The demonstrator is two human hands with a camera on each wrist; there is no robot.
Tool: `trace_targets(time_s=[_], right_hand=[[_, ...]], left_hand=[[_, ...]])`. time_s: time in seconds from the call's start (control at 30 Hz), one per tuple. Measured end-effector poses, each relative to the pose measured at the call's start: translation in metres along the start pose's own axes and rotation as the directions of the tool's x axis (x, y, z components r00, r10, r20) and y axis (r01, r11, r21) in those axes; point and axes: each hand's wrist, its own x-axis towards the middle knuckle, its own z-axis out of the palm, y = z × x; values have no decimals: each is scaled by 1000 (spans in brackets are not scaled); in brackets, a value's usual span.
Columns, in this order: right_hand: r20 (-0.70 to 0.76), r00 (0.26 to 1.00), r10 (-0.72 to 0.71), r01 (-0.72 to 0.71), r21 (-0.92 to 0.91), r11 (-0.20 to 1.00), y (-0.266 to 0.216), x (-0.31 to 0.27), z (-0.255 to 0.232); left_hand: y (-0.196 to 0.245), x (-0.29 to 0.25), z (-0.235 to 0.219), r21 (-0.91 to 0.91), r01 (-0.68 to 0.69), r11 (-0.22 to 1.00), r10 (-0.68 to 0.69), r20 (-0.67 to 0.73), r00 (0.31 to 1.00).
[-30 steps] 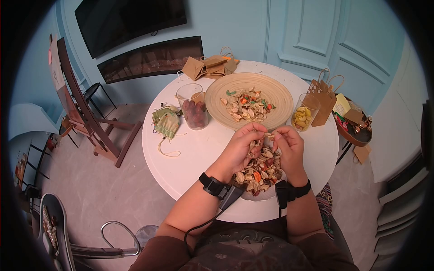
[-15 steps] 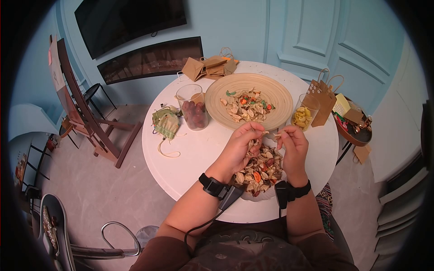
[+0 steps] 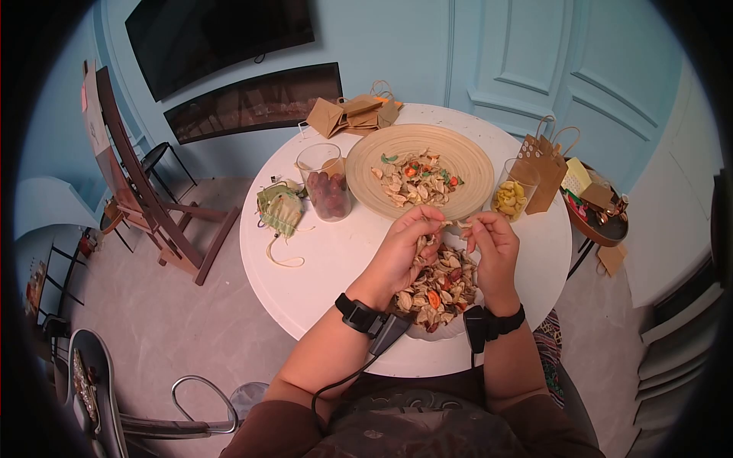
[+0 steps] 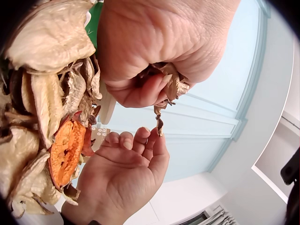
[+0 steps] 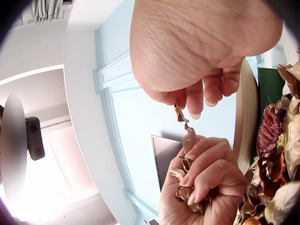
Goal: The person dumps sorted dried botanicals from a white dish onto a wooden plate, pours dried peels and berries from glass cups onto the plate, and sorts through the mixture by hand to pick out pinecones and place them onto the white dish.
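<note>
In the head view both hands meet above a pale bowl (image 3: 418,332) heaped with dried petals (image 3: 450,284), an orange dried slice (image 3: 434,298) among them. My left hand (image 3: 405,250) curls round several dried petals (image 5: 186,193), partly hidden in the palm. A thin, twisted dried petal (image 4: 160,123) spans the short gap between the two hands. Its far end is pinched between thumb and fingers of my right hand (image 3: 496,256), whose other fingers are loosely bent. Beyond the hands, a round wooden plate (image 3: 364,172) bears a smaller pile of dried petals (image 3: 416,183).
Left on the white table (image 3: 321,282) stand a glass of dark red fruit (image 3: 328,197) and a green drawstring pouch (image 3: 282,210). At right are a glass of yellow pieces (image 3: 510,200) and an upright paper bag (image 3: 546,183). Folded paper bags (image 3: 355,114) lie at the back.
My right fingertips drew slightly right, away from the left hand, and are now a little closer again, pinching the petal. The left hand keeps its petals and has barely moved.
</note>
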Motion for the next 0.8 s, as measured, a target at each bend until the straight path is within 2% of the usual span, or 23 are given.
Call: trace_targets(time_s=[0.8], right_hand=[[43,998,46,-45,-34,998,-1,1,1]], left_hand=[[-1,0,0,12,24,1000,-25,41,999]])
